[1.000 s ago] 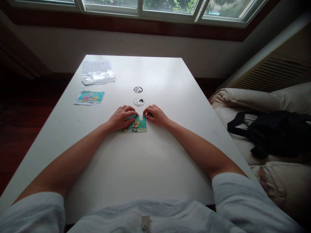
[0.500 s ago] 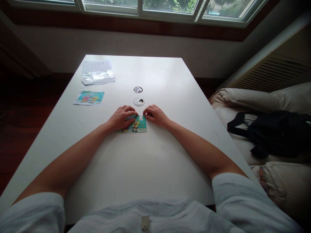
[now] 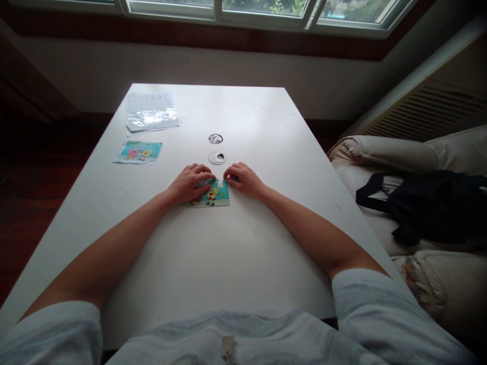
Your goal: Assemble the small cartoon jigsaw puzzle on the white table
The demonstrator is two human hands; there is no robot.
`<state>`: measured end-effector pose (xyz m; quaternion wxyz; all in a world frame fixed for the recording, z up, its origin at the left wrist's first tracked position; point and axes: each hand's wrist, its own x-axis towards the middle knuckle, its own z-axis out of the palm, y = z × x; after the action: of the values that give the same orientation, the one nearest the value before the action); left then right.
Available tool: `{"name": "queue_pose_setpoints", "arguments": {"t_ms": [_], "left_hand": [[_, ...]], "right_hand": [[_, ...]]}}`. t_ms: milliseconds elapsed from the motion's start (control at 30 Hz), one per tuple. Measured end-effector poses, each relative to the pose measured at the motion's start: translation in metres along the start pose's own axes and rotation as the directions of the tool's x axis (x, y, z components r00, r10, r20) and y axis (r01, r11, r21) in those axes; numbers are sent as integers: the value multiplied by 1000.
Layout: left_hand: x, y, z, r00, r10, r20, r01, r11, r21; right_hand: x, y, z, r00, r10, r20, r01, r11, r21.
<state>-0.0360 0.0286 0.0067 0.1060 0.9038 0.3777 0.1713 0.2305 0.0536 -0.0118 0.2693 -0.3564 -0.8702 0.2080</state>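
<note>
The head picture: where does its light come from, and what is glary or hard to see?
All in the head view: daylight enters by the window; glare whitens the plastic wrapper; a pale sheen covers the far table; the black cloth shows little detail; the puzzle looks soft.

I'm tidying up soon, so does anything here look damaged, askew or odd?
One thing: the puzzle has a white notch in its far edge, between the left hand and the right hand, breaking its picture. It looks more like missing pieces than damage. I see no spill.
</note>
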Motion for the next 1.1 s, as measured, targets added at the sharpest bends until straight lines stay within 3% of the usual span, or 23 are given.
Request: {"name": "queue_pose_setpoints", "arguments": {"t_ms": [1100], "left_hand": [[0,-1,1,1000,-24,9,24,999,-25]], "right_hand": [[0,-5,-3,1000,21,23,-21,1000,21]]}}
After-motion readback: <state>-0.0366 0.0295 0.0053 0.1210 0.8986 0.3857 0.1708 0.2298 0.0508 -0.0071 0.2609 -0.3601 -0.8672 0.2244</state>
